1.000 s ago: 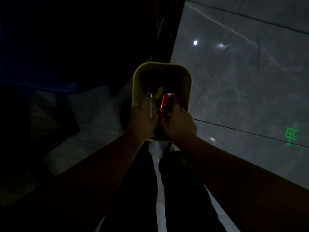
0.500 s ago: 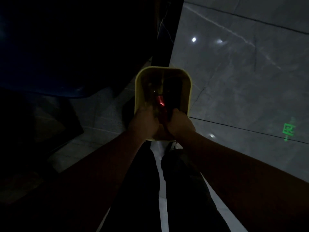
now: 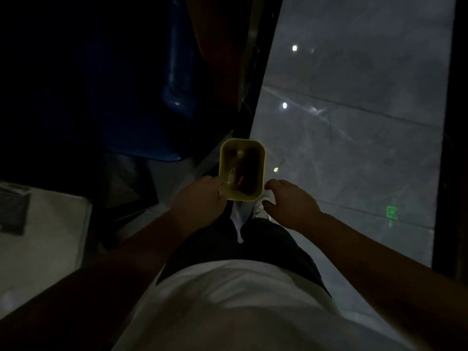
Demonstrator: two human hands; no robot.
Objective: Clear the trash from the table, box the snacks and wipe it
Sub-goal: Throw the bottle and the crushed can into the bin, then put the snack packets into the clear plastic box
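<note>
The scene is very dark. A yellow waste bin stands on the floor in front of my feet. Inside it lie a clear plastic bottle and a red can, both dim. My left hand hovers just left of the bin's near rim, fingers loosely curled, holding nothing. To the right of the bin my right hand is empty, its fingers apart. Both hands are outside the bin.
A blue chair seat stands at the left behind the bin. A white surface with a dark sheet on it lies at the lower left. Grey tiled floor spreads to the right. A dark post runs down the right edge.
Both hands let go of the bottle and the red can, which now lie in the bin. The hands drew back and apart. My view rose, so the bin looks smaller.
</note>
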